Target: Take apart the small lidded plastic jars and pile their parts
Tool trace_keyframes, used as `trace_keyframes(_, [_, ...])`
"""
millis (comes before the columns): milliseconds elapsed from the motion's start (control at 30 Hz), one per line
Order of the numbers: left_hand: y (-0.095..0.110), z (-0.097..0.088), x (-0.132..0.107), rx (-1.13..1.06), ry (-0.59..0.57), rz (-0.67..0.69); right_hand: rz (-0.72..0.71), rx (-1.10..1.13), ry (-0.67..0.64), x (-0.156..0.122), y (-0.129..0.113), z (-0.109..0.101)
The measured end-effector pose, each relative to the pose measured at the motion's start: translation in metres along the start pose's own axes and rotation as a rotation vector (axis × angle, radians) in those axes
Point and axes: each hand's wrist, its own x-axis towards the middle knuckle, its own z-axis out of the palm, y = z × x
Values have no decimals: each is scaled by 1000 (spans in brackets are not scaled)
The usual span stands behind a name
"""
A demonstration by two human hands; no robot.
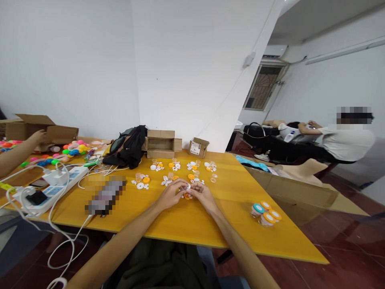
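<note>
Above the yellow table, my left hand and my right hand meet, fingertips closed on a small white round piece. Just beneath them an orange ring-shaped lid shows, partly covered by my fingers; whether they touch it I cannot tell. Beyond my hands lie small groups of parts: an orange lid, a white disc, a clear cup and white perforated pieces. Several closed clear jars with orange lids and one teal lid stand to the right.
At left are a power strip with white cables, a blurred-out dark device and colourful beads. Another person's arm reaches toward a cardboard box. A black bag and open boxes line the wall. People sit at far right.
</note>
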Motion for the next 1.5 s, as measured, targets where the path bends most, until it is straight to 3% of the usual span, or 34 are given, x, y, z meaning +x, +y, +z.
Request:
trace_keyframes(467, [0, -3, 2, 21, 30, -20, -30, -49, 37, -1, -4, 0])
trace_keyframes(667, [1, -7, -3, 300, 0, -90, -62, -49, 146, 1, -3, -3])
trace_keyframes(933, [2, -9, -7, 558, -171, -128, -95, -45, 212, 5, 4, -6])
trace_keyframes(1233, [-4, -8, -8, 453, -118, -107, -177, -161, 168, 7, 12, -9])
trace_keyframes(1500, [-6, -9, -4, 388, -49, -186, -173, -181, 138, 8, 12, -9])
